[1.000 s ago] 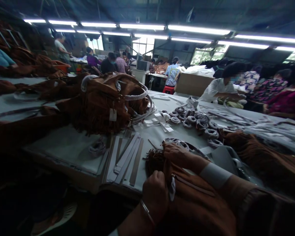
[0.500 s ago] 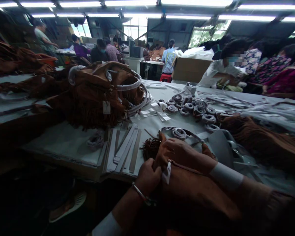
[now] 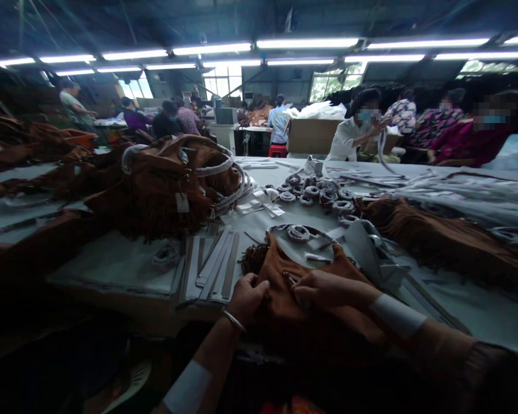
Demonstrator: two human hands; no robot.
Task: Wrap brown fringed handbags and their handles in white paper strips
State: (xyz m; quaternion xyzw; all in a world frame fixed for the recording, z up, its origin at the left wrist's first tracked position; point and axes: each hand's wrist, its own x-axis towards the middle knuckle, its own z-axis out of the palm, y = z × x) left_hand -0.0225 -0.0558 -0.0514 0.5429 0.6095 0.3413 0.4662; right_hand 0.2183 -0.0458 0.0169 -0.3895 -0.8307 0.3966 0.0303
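A brown handbag (image 3: pixel 280 267) lies at the table's front edge, its wrapped handle arching away behind it. My left hand (image 3: pixel 247 298) is closed on the bag's left edge, thumb on top. At the bag's upper opening my right hand (image 3: pixel 326 289) is closed in a pinch by a small metal piece that looks like a zipper pull (image 3: pixel 290 279); the fingertips partly hide it. Dark fringe (image 3: pixel 254 259) bunches at the bag's left side. A coiled wrapped strap (image 3: pixel 298 232) rests inside the handle's arch.
Flat grey and white strips (image 3: pixel 216 264) lie left of the bag. Finished-looking fringed bags (image 3: pixel 168 184) are heaped behind them. Several coiled straps (image 3: pixel 323 190) sit further back, and a pile of brown fringe (image 3: pixel 440 236) lies at right. Co-workers (image 3: pixel 349 132) sit across the table.
My right hand has moved down from the bag's far edge to its opening. The bag's top now lies more spread out, and the white tag on it is out of sight. The view has tilted up.
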